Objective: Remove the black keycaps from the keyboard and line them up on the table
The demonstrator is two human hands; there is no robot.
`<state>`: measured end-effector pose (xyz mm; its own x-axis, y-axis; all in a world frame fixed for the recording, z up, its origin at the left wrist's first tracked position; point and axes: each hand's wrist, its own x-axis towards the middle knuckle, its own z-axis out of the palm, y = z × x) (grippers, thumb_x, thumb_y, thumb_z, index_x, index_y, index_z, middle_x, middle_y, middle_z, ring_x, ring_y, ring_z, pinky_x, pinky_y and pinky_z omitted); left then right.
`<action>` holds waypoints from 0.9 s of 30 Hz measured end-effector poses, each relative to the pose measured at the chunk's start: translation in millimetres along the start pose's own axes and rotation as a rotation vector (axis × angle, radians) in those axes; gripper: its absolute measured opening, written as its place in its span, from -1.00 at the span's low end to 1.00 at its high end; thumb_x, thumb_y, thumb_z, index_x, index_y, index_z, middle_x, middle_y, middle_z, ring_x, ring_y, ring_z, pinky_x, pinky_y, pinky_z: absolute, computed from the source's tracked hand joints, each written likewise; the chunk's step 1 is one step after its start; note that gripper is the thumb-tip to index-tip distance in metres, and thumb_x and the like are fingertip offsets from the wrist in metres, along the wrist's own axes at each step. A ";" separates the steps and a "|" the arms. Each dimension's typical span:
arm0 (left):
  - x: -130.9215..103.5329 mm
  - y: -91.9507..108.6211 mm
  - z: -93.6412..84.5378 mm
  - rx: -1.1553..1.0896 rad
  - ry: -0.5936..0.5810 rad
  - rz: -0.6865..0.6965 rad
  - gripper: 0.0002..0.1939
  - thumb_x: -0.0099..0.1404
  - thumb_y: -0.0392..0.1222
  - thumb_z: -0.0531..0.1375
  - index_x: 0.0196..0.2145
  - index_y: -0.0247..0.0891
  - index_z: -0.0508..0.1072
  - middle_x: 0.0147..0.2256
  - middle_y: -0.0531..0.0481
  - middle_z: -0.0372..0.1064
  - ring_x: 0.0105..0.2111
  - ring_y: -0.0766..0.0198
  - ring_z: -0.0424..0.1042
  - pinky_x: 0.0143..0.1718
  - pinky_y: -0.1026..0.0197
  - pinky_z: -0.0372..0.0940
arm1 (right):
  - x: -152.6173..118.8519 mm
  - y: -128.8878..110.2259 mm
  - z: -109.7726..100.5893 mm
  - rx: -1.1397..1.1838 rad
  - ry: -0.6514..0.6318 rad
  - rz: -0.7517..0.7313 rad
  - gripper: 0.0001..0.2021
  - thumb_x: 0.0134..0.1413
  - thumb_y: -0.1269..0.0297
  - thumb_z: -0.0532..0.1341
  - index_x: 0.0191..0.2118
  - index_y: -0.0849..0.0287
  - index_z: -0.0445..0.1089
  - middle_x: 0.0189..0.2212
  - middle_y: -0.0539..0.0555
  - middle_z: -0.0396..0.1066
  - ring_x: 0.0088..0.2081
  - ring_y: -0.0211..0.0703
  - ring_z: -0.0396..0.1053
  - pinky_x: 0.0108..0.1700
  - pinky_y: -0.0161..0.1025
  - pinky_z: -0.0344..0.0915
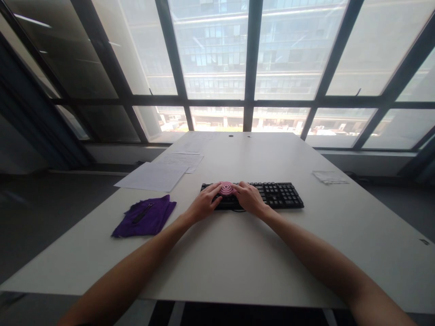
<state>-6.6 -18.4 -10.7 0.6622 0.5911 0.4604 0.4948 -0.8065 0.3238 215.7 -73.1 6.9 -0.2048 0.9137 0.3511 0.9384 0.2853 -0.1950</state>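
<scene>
A: Clock centre?

B: Pink ringed piece (pixel 226 188), one, round; on the black keyboard (pixel 283 194), toward its left end.

A: Each grip?

B: Left hand (pixel 205 201), at 8 o'clock: thumb parted from fingers, fingertips at the piece's rim. Right hand (pixel 249 198), at 4 o'clock: fingers bent, fingertips at the opposite side. How firmly either has hold, or how far either closes, I cannot tell.

A: Edges and moving room?

B: Tabletop (pixel 220 267), white: near edge at 6 o'clock, well apart from the keyboard; far edge at 12, near the windows (pixel 212 50). A long white stretch runs from keyboard to far edge; another lies at 6, between the forearms, which cross at 7 and 5.

A: Sides of the surface?

B: At 8 to 9, purple cloth (pixel 159 219), folded, slim dark item (pixel 142 213) on top. At 9 to 10, white papers (pixel 152 176), overlapping, one corner reaching the left edge. At 3, thin crumpled white piece (pixel 330 177), near the right edge.

A: Room?

B: Windows dark-framed, a building (pixel 217 59) beyond. Bluish curtains: one (pixel 37 99) at 10, one (pixel 421 156) at 3. Floor (pixel 20 217), dark grey, at 9.
</scene>
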 end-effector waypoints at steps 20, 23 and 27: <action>-0.8 -4.4 5.3 -0.012 0.006 -0.009 -0.46 0.43 -0.08 0.04 0.31 -0.22 0.21 0.29 -0.16 0.16 0.30 0.03 0.14 0.32 -0.11 0.11 | -2.0 1.0 6.5 -0.003 0.066 0.157 -0.62 0.35 0.33 -0.04 0.10 -0.05 0.41 -0.14 0.09 0.42 -0.17 -0.13 0.40 -0.22 -0.30 0.19; -0.3 -3.9 4.9 -0.021 0.001 -0.002 -0.47 0.42 -0.08 0.05 0.29 -0.22 0.24 0.29 -0.16 0.17 0.29 0.03 0.15 0.32 -0.10 0.11 | -1.7 0.9 6.4 -0.005 0.053 0.157 -0.62 0.35 0.34 -0.04 0.09 -0.03 0.42 -0.15 0.09 0.42 -0.17 -0.13 0.40 -0.22 -0.29 0.19; 0.6 -3.8 3.9 -0.016 0.000 -0.008 -0.49 0.41 -0.09 0.06 0.28 -0.22 0.27 0.25 -0.15 0.22 0.27 0.02 0.19 0.31 -0.10 0.13 | -0.5 -0.2 6.4 -0.008 0.038 0.148 -0.63 0.34 0.35 -0.03 0.09 -0.01 0.42 -0.16 0.12 0.42 -0.16 -0.11 0.40 -0.20 -0.28 0.19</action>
<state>-5.9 -14.9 -14.8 0.6583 0.5979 0.4573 0.4913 -0.8015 0.3408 213.8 -71.8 0.9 -0.0532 0.9339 0.3536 0.9599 0.1455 -0.2398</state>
